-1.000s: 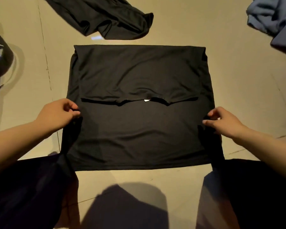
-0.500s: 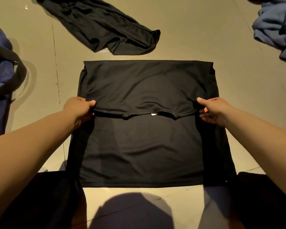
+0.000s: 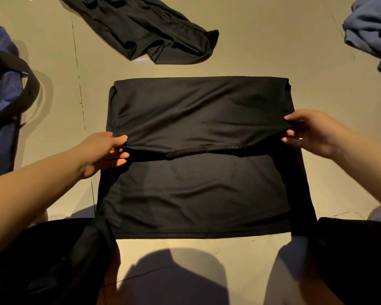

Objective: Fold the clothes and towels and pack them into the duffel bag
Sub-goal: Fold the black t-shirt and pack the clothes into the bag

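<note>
Black shirt flat on floor, top half folded down. L hand & R hand, arms stretched fwd, each pinch folded edge at its side, thumb on top, fingers under. Blue duffel bag far left.

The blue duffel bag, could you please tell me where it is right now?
In the head view, the blue duffel bag lies on the floor at the left edge, left of the black shirt and beyond the left hand.

Smooth, faintly sheeny black cloth shirt lies on a glossy beige tiled floor.
</note>
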Motion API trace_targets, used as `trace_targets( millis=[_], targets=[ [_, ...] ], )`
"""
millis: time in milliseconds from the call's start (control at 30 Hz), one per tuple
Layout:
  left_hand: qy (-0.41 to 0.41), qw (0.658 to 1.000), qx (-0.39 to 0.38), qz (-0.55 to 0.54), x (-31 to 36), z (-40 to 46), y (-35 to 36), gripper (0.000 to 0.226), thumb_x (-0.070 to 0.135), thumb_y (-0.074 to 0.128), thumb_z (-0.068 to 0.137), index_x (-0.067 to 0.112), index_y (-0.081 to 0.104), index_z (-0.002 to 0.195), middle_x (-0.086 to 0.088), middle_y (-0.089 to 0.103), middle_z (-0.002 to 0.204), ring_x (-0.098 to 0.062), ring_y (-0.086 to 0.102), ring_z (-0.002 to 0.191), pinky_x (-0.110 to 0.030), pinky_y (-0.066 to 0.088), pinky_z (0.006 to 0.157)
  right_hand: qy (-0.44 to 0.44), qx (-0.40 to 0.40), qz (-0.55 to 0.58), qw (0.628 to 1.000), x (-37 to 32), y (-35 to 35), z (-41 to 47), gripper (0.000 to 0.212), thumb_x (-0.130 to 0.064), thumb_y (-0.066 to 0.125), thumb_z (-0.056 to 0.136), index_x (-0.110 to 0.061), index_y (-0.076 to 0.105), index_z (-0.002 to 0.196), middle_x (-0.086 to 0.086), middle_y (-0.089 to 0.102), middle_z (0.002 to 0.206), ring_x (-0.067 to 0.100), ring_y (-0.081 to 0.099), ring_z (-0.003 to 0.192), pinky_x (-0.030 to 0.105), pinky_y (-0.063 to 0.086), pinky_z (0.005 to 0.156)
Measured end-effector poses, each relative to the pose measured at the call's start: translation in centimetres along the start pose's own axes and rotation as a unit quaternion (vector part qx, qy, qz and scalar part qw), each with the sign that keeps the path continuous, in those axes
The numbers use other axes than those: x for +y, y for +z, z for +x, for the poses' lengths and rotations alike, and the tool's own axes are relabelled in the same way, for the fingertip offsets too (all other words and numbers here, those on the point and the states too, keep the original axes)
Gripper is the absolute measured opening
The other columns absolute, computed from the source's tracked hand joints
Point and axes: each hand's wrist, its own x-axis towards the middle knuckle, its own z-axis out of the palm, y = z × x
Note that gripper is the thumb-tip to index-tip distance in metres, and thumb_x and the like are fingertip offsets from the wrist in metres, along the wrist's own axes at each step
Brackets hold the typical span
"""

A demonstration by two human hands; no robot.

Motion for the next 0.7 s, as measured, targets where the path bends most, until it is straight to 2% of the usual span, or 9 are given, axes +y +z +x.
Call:
trace_targets(
  millis=[100, 167, 200, 267, 333, 433, 600, 667, 700],
  targets=[
    [-0.046, 0.995, -0.076, 0.048, -1.3, -1.7, -2.1, 0.012, 0.021, 0.063, 0.088, 0.013, 0.055, 0.085, -0.007, 0.057, 0.078, -0.014, 0.063, 0.065, -0.026, 0.059, 0.063, 0.056, -0.075, -0.026, 0.995, 1.1, -3.4, -2.2, 0.005, -0.014, 0.062, 0.081, -0.010, 0.057, 0.081, 0.005, 0.064, 0.077, 0.015, 0.065, 0.062, 0.022, 0.056, 0.054],
    [-0.080, 0.985, -0.087, 0.122, -3.0, -2.5, -2.8, 0.013, 0.020, 0.065, 0.086, 0.011, 0.056, 0.083, -0.007, 0.057, 0.071, -0.012, 0.061, 0.058, -0.023, 0.057, 0.055, 0.126, -0.111, -0.125, 0.978, 3.0, -5.5, -2.9, 0.044, -0.022, 0.087, 0.053, -0.006, 0.061, 0.084, 0.013, 0.065, 0.076, 0.017, 0.066, 0.059, 0.023, 0.055, 0.051],
    [-0.094, 0.979, -0.088, 0.160, -3.9, -2.9, -2.7, 0.014, 0.019, 0.065, 0.087, 0.011, 0.055, 0.082, -0.007, 0.057, 0.068, -0.012, 0.060, 0.055, -0.022, 0.054, 0.050, 0.160, -0.125, -0.189, 0.961, 3.9, -5.9, -3.2, 0.051, -0.023, 0.090, 0.046, -0.004, 0.061, 0.083, 0.015, 0.065, 0.074, 0.017, 0.065, 0.058, 0.023, 0.054, 0.050],
    [-0.091, 0.969, -0.059, 0.224, -5.9, -2.8, -1.8, 0.017, 0.017, 0.066, 0.089, 0.008, 0.054, 0.081, -0.010, 0.056, 0.067, -0.015, 0.056, 0.050, -0.023, 0.049, 0.046, 0.195, -0.152, -0.317, 0.916, 5.8, -5.7, -3.6, 0.030, -0.018, 0.081, 0.064, -0.004, 0.059, 0.078, 0.014, 0.063, 0.070, 0.017, 0.062, 0.058, 0.022, 0.052, 0.051],
    [-0.038, 0.954, -0.005, 0.298, -7.6, -2.3, -1.1, 0.024, 0.020, 0.070, 0.087, 0.003, 0.055, 0.080, -0.014, 0.060, 0.075, -0.023, 0.057, 0.061, -0.030, 0.048, 0.058, 0.174, -0.116, -0.408, 0.889, 7.7, -5.2, -3.2, 0.020, -0.014, 0.074, 0.079, -0.008, 0.055, 0.074, 0.012, 0.059, 0.068, 0.020, 0.059, 0.063, 0.025, 0.049, 0.054],
    [0.029, 0.924, 0.041, 0.379, -8.4, -1.9, -0.7, 0.027, 0.028, 0.072, 0.085, 0.005, 0.059, 0.080, -0.016, 0.065, 0.086, -0.031, 0.060, 0.079, -0.037, 0.044, 0.074, 0.087, -0.058, -0.534, 0.839, 9.2, -4.4, -2.4, 0.023, -0.022, 0.073, 0.084, -0.007, 0.057, 0.076, 0.010, 0.062, 0.068, 0.024, 0.058, 0.066, 0.029, 0.045, 0.058],
    [0.118, 0.850, 0.178, 0.482, -8.3, -3.0, -0.3, 0.040, 0.050, 0.066, 0.082, 0.015, 0.049, 0.075, -0.006, 0.059, 0.074, -0.031, 0.056, 0.076, -0.036, 0.041, 0.069, 0.038, -0.049, -0.699, 0.713, 8.9, -3.4, -3.2, 0.038, -0.043, 0.063, 0.088, -0.013, 0.056, 0.066, 0.006, 0.062, 0.069, 0.025, 0.060, 0.072, 0.029, 0.042, 0.061],
    [0.233, 0.820, 0.196, 0.485, -8.0, -3.5, 0.2, 0.041, 0.055, 0.060, 0.083, 0.018, 0.045, 0.076, 0.000, 0.056, 0.073, -0.030, 0.055, 0.074, -0.036, 0.040, 0.067, 0.011, -0.055, -0.738, 0.672, 8.6, -2.9, -3.6, 0.040, -0.046, 0.059, 0.090, -0.016, 0.053, 0.064, 0.002, 0.058, 0.065, 0.024, 0.056, 0.068, 0.029, 0.040, 0.059],
    [0.324, 0.788, 0.149, 0.501, -8.0, -3.6, 0.5, 0.038, 0.056, 0.058, 0.083, 0.020, 0.045, 0.078, 0.003, 0.055, 0.076, -0.028, 0.055, 0.075, -0.035, 0.040, 0.065, -0.017, -0.056, -0.745, 0.665, 8.4, -2.5, -3.9, 0.039, -0.047, 0.059, 0.090, -0.019, 0.051, 0.064, 0.000, 0.054, 0.065, 0.024, 0.053, 0.069, 0.030, 0.038, 0.058]
  ],
)
